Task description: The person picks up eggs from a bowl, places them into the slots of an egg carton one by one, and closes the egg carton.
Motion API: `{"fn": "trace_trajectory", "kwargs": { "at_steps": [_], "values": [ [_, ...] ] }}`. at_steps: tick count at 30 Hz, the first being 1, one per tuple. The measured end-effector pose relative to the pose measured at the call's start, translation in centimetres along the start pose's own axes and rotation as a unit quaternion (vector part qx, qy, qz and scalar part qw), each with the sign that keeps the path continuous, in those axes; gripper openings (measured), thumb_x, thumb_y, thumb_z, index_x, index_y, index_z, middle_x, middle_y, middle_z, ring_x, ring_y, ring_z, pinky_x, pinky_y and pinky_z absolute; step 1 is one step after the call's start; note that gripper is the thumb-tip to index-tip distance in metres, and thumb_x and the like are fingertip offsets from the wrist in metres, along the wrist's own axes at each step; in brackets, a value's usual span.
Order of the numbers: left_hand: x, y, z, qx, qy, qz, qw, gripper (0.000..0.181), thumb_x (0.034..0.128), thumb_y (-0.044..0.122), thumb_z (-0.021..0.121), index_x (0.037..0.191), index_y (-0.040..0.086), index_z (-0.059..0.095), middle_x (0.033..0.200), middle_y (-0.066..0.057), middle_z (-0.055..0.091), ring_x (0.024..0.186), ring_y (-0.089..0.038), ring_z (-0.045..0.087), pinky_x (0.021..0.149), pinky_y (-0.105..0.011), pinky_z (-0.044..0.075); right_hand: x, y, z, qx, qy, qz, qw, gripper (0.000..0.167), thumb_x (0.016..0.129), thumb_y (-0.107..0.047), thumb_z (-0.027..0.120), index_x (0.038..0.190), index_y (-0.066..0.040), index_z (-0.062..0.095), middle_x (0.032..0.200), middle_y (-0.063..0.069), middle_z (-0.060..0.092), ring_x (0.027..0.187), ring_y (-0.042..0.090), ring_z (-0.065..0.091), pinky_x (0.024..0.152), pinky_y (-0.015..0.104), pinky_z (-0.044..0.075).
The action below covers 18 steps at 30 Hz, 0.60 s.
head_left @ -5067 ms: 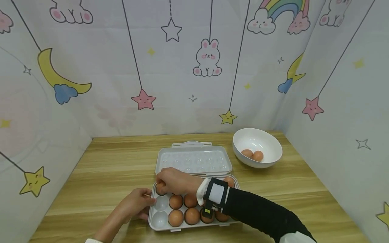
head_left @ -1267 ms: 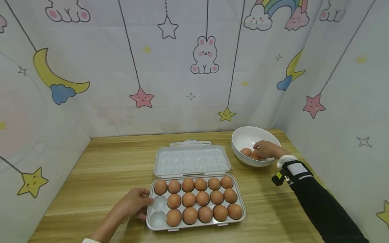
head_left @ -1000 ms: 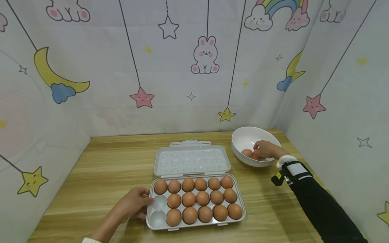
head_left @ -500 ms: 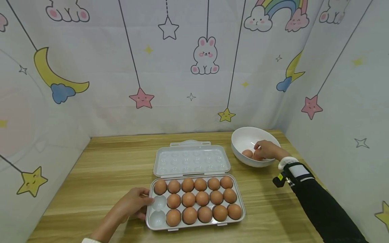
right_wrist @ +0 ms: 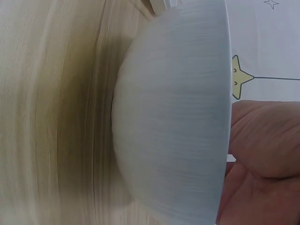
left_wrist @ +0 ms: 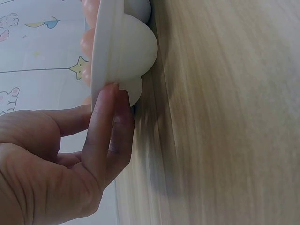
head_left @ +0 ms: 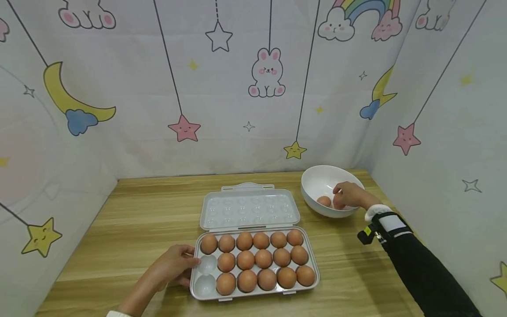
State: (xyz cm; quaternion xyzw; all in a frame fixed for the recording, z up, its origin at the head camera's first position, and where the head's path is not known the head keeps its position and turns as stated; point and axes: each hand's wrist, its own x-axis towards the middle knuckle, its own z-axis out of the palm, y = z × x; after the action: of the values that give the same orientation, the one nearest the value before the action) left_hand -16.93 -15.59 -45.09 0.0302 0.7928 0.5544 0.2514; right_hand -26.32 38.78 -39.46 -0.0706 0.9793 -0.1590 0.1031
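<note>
A plastic egg box lies open in the head view, most of its cups filled with brown eggs. Two cups at its left end hold no egg: the middle one and the front one. My left hand pinches the box's left rim, thumb above and fingers beneath, as the left wrist view shows. Inside the white bowl at the back right, my right hand holds an egg with its fingertips. Another egg lies beside it. From the right wrist, the bowl's wall hides the fingers.
The box's lid is folded back flat behind the cups. All stands on a wood-grain table, with a patterned cloth hanging behind it and at the sides.
My right hand set an egg in the box's back-left cup, then went over to the bowl. There it took hold of an egg and shifted slightly right. My left hand stayed on the rim.
</note>
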Motion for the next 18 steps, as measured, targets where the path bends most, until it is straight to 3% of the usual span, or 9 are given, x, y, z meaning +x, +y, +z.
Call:
{"fn": "trace_trajectory", "kwargs": {
  "at_steps": [7, 10, 14, 18],
  "values": [
    [0.0, 0.1, 0.1, 0.007, 0.008, -0.008, 0.9999, 0.03, 0.0979, 0.003, 0.065, 0.121, -0.014, 0.057, 0.097, -0.013, 0.068, 0.082, -0.022, 0.067, 0.061, -0.039, 0.064, -0.8, 0.0, -1.2, 0.031, 0.043, -0.021, 0.9984, 0.033, 0.085, -0.001, 0.076, 0.115, 0.011, 0.066, 0.093, 0.014, 0.07, 0.082, 0.027, 0.06, 0.073, 0.04, 0.054],
    [0.0, 0.1, 0.1, 0.007, 0.007, -0.007, 0.9999, 0.03, 0.0979, 0.003, 0.065, 0.121, -0.014, 0.057, 0.097, -0.013, 0.068, 0.082, -0.022, 0.067, 0.06, -0.039, 0.064, -1.5, -0.8, -2.6, 0.037, 0.072, -0.022, 0.9965, 0.033, 0.088, -0.004, 0.076, 0.117, 0.009, 0.067, 0.098, 0.017, 0.068, 0.086, 0.03, 0.057, 0.075, 0.042, 0.054],
    [0.1, 0.1, 0.1, 0.011, 0.009, -0.007, 0.9999, 0.03, 0.0979, 0.004, 0.066, 0.121, -0.014, 0.058, 0.097, -0.013, 0.068, 0.081, -0.022, 0.067, 0.06, -0.039, 0.064, -2.9, -3.0, -5.0, 0.047, 0.096, -0.014, 0.9942, 0.036, 0.091, -0.006, 0.074, 0.123, 0.008, 0.065, 0.109, 0.023, 0.067, 0.095, 0.036, 0.058, 0.082, 0.049, 0.056],
    [0.1, 0.2, 0.0, 0.009, 0.005, -0.007, 0.9999, 0.03, 0.0983, 0.004, 0.065, 0.121, -0.014, 0.058, 0.097, -0.013, 0.069, 0.082, -0.022, 0.067, 0.061, -0.039, 0.064, -4.4, -5.8, -6.7, 0.04, 0.124, -0.027, 0.9911, 0.036, 0.094, -0.007, 0.073, 0.126, 0.007, 0.065, 0.11, 0.022, 0.068, 0.095, 0.035, 0.059, 0.083, 0.048, 0.056]
  ]
}}
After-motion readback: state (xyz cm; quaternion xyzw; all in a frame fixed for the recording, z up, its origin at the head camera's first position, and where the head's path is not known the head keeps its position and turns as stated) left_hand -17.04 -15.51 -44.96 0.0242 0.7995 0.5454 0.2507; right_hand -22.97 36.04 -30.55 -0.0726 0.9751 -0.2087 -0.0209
